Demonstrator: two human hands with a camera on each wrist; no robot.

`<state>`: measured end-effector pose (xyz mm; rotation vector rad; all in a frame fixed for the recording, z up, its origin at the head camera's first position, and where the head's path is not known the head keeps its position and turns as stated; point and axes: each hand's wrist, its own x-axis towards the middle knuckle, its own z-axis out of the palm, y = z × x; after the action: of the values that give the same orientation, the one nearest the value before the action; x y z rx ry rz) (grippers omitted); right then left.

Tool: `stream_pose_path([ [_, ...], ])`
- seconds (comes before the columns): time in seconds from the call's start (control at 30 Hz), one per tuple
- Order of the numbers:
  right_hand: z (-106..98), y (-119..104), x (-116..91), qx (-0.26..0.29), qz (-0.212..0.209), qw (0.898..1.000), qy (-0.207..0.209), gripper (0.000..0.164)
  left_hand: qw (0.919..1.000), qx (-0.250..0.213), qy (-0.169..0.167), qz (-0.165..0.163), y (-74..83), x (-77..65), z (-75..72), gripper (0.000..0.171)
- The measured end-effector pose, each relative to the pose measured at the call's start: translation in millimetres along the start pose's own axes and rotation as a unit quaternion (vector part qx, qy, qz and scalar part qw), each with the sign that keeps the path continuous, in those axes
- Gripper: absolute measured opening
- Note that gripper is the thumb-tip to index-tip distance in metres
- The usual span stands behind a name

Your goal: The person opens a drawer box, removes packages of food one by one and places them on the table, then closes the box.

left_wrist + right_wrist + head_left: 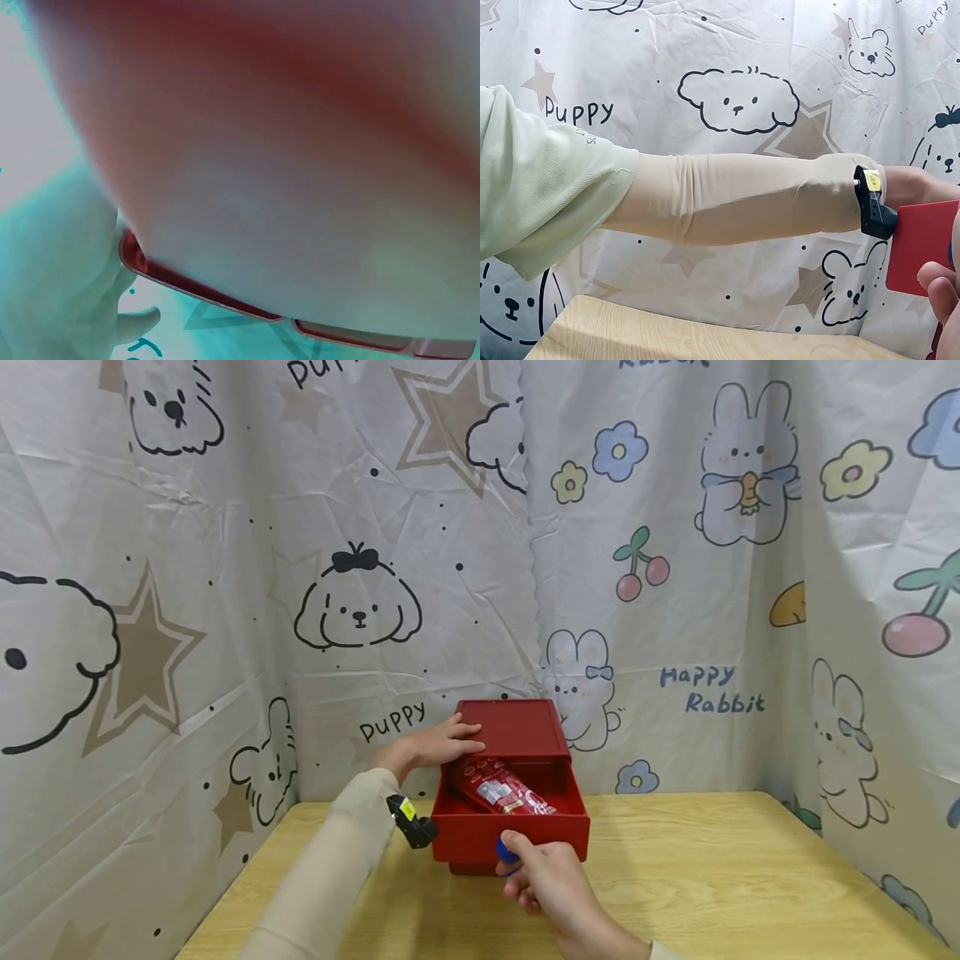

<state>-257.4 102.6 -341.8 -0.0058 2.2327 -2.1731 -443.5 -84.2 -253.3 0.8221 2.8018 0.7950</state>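
Observation:
A red box stands on the table with its red drawer pulled out toward me. Inside the drawer, a shiny red plastic packet lies at a slant; its back end is hidden under the box top. My left hand rests on the box's left top edge, fingers stretched across it. At the drawer front, my right hand pinches a round blue knob between thumb and fingers. Blurred skin fills most of the left wrist view. The right wrist view catches the drawer's red side and some right-hand fingers.
The light wooden table extends to both sides of the box. A printed curtain hangs close behind and around it. On my left wrist sits a small black camera, close to the drawer's front left corner.

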Motion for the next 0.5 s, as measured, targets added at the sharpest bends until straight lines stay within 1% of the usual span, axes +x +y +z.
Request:
stream_pose_path([
  [0.13,-1.0,0.0,-0.2,-0.002,-0.004,1.000,-0.002,0.049,0.9999,0.010,-0.012,-0.001,1.0,1.5,-2.3,0.066],
  [0.17,-1.1,-0.1,-0.6,-0.002,-0.004,1.000,-0.002,0.049,0.9998,0.014,-0.016,-0.003,4.2,-1.1,-3.2,0.065],
  [0.5,-1.8,0.2,-2.3,-0.008,0.007,1.000,-0.001,0.049,0.9986,0.041,-0.034,-0.004,4.6,-3.3,-8.9,0.064],
])
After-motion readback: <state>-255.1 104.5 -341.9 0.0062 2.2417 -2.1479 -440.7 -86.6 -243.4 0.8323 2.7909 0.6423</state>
